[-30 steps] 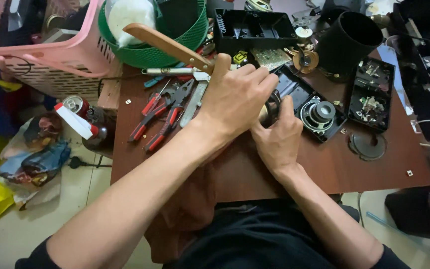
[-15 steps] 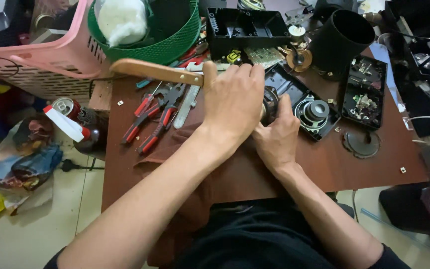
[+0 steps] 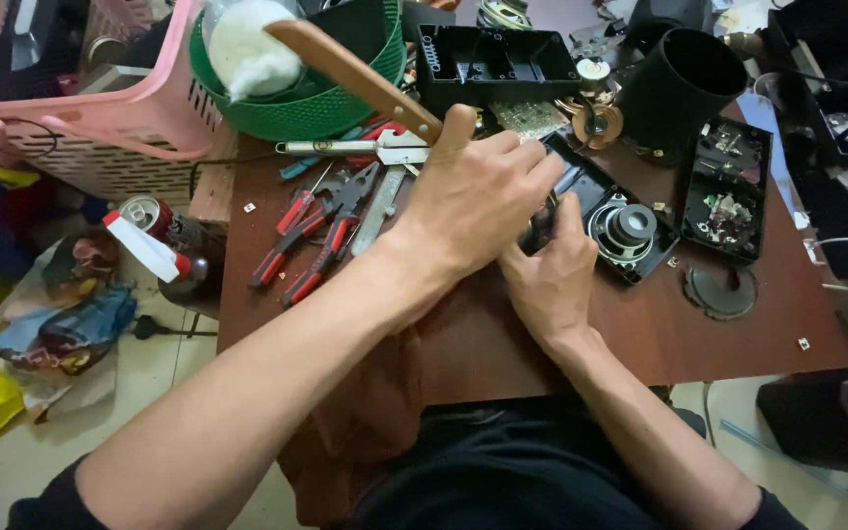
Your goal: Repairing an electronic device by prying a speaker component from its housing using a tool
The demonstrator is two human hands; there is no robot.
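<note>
1. My left hand (image 3: 473, 201) reaches in from the lower left, forearm slanting across the table, and its fingers are clenched around a wooden-handled tool (image 3: 355, 77) whose handle sticks up and back toward the green basket (image 3: 345, 108). The working end is hidden under my knuckles.
2. My right hand (image 3: 554, 280) comes up from below, wrist bent, with the thumb raised and the fingers pressed against the near end of the black speaker housing (image 3: 606, 201). I cannot tell whether those fingers grip anything, since my left hand covers them.
3. The housing lies open on the brown table (image 3: 503, 344), just right of both hands, with a round speaker cone (image 3: 628, 228) seated in it.
4. To the left of my hands lie red-handled pliers (image 3: 321, 236) and a white-handled tool (image 3: 365, 149), close together.
5. Behind stand a black moulded tray (image 3: 493, 59) and a black cylinder (image 3: 684, 74); another open black case (image 3: 733, 186) lies to the right, with a round black disc (image 3: 723, 290) near it.
6. A pink basket (image 3: 100, 108) overhangs the table's far left corner, and a drink can (image 3: 154, 218) sits off that side.
7. The table's near edge runs close to my body. The bare wood lies in front of my right wrist and toward the near right corner.
</note>
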